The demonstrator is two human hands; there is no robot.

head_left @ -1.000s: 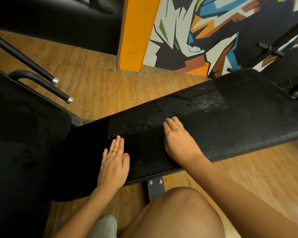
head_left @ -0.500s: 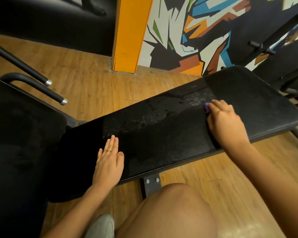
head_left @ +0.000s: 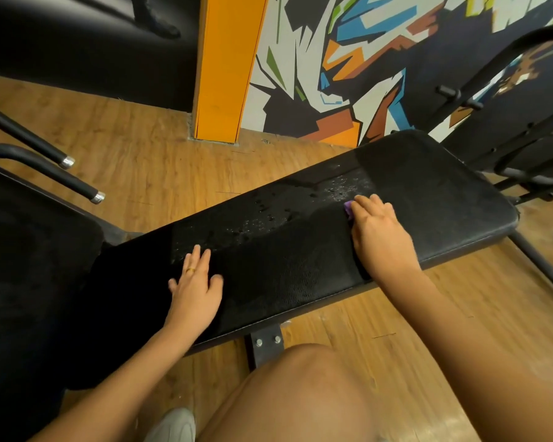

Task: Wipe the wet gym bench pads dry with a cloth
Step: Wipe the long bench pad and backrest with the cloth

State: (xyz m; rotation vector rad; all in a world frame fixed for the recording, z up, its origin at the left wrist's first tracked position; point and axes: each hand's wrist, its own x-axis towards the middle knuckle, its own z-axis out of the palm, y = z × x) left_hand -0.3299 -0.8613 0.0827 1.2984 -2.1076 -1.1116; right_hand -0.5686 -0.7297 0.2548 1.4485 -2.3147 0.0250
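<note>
Bench pad, black, long, vinyl-covered (head_left: 300, 272): long axis runs from near left to far right across the wooden floor (head_left: 125, 148). Water droplets (head_left: 268, 218) remain in a band along the far edge. Purple cloth (head_left: 348, 208) lies on the pad at the right end of that band, only one corner showing. Right hand (head_left: 377, 231) covers it, fingers close together, pressing down. The wet band lies to the left of and just beyond this hand, so the stroke judged due runs leftward along the long axis. Left hand (head_left: 195, 288) rests flat, fingers slightly spread, on the near left part, bracing.
</note>
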